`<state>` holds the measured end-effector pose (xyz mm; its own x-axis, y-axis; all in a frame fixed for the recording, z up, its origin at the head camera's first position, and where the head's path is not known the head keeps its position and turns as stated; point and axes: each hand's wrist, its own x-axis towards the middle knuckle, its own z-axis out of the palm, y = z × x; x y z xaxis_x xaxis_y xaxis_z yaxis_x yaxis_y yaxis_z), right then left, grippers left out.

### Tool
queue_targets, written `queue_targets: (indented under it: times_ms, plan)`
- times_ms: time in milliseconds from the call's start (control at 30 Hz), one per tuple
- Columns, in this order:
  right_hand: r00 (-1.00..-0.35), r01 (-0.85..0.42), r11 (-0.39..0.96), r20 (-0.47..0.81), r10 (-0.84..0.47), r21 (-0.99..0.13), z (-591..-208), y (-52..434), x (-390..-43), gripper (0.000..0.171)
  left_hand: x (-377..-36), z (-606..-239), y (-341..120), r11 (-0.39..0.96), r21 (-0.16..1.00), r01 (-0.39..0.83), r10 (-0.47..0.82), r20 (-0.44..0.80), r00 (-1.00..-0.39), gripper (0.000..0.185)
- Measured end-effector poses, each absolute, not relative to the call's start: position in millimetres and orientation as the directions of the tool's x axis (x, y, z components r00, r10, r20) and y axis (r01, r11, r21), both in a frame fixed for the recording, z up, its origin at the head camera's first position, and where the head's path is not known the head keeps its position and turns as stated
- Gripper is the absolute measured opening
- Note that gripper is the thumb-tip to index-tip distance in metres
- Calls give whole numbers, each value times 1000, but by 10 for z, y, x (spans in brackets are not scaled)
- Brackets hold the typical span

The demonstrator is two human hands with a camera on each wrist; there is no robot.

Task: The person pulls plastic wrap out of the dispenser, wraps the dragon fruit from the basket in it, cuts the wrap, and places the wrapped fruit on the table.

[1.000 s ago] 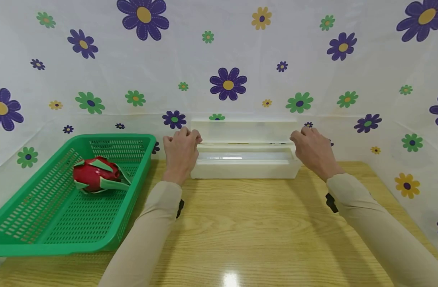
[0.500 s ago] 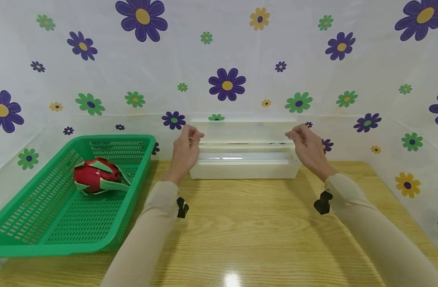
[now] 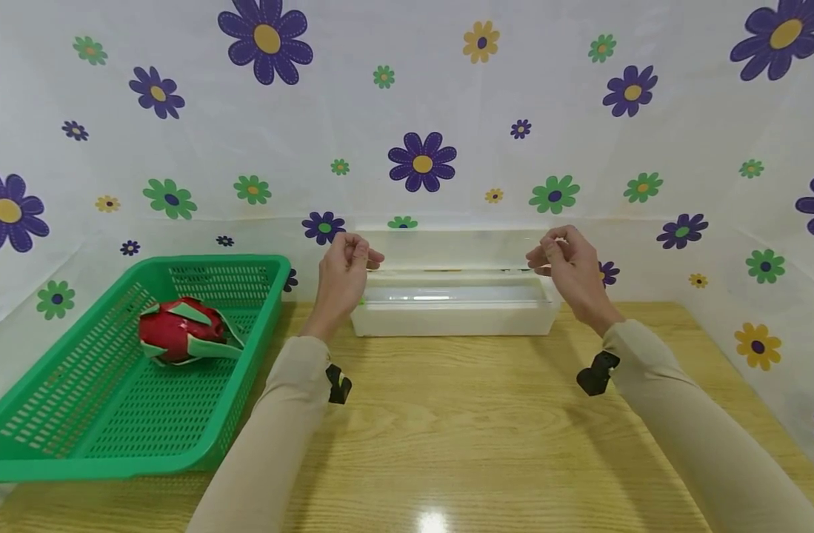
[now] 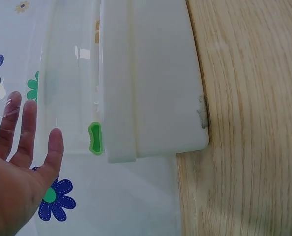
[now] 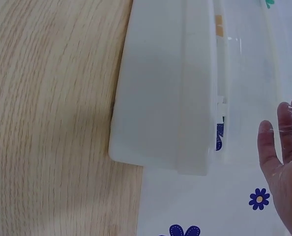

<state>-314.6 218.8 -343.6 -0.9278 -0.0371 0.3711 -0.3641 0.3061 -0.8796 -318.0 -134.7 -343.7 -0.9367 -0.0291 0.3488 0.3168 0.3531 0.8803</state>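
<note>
A long white dispenser box (image 3: 456, 318) sits at the back of the wooden table, its lid (image 3: 453, 246) raised against the wall. My left hand (image 3: 361, 257) pinches thumb to forefinger at the box's left end. My right hand (image 3: 545, 255) pinches the same way at the right end. A thin clear film (image 4: 62, 98) stretches over the box; its crinkled edge lies across my left fingers (image 4: 19, 123) and right fingers (image 5: 283, 128). A small green tab (image 4: 94, 138) sits at the box's left end.
A green slotted basket (image 3: 247, 348) stands at the left of the table (image 3: 446, 429) and holds a red dragon fruit (image 3: 176, 331). Flowered sheeting (image 3: 420, 111) walls the back and both sides. Bare wood lies in front of the box.
Both hands lifted from the lid's ends and turned inward. Their thumbs and forefingers now pinch at lid height, a little closer together. The basket and fruit have not moved.
</note>
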Motion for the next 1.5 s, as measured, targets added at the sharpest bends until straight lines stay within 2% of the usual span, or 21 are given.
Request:
queue_targets:
  times_ms: [367,600,967,1500]
  plan:
    - [-925,-373,230,378,-24,-899,-3379,2172,-3149,23,-3204,-3412,-1339,283,896,342,-44,369,-928,30]
    - [-925,-377,197,380,-21,-905,-3334,2183,-3144,15,-3196,-3356,-1344,312,886,343,-35,371,-928,36]
    - [-923,-377,198,384,-5,-905,-3280,2177,-3139,12,-3178,-3287,-1341,345,872,348,-50,387,-921,29]
    - [-915,-398,175,404,-2,-901,-3232,2172,-3125,10,-3176,-3225,-1342,327,881,342,-79,386,-919,34]
